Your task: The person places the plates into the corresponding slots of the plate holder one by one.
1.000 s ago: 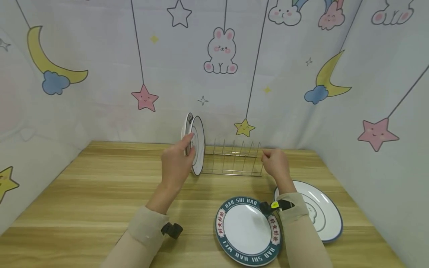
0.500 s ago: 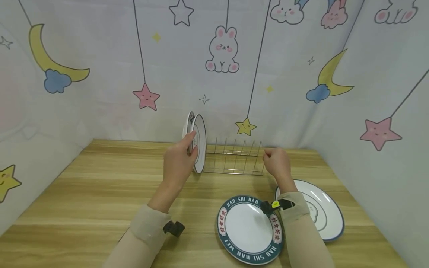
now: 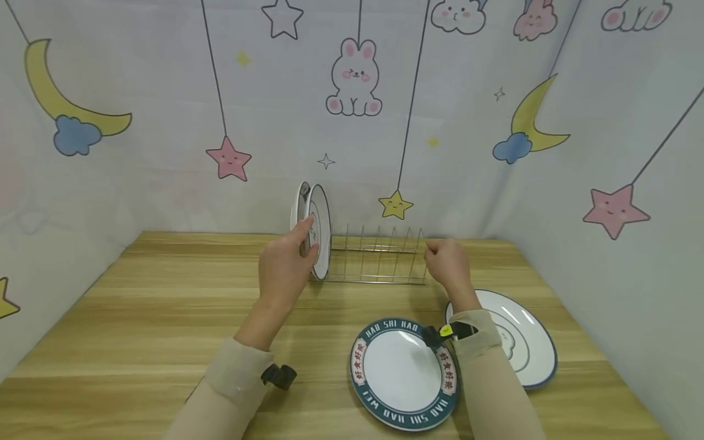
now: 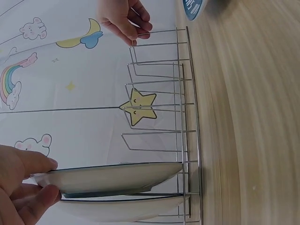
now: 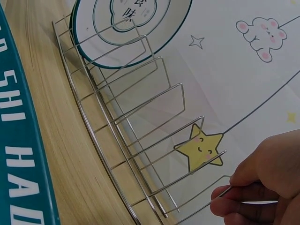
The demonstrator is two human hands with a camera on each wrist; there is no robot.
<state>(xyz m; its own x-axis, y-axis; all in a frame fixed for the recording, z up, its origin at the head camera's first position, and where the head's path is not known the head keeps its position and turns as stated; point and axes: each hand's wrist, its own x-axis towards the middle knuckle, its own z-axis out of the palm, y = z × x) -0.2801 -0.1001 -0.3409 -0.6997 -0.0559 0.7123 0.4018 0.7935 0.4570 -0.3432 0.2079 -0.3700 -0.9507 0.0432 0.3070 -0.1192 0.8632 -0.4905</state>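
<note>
My left hand [image 3: 283, 269] pinches the edge of a white plate [image 3: 323, 244] with a dark rim, thumb on one side and fingers on the other. That plate stands on edge in a wire dish rack [image 4: 197, 136]. Just left of it a second white plate [image 3: 296, 214] also stands upright in the rack, partly hidden. At the rack's right end, my right hand [image 3: 450, 267] pinches the top of the last wire loop, seen closely in the right wrist view. Several wire slots lie between the plates and this hand.
A plate with a teal lettered rim [image 3: 404, 373] lies flat on the wooden table [image 3: 137, 330] in front. To its right lies a white blue-rimmed plate [image 3: 533, 342], partly covered by the right forearm. A patterned cloth wall [image 3: 176, 122] rises behind the rack.
The head view has shifted slightly. Both hands keep the same hold, the left on the plate and the right on the rack.
</note>
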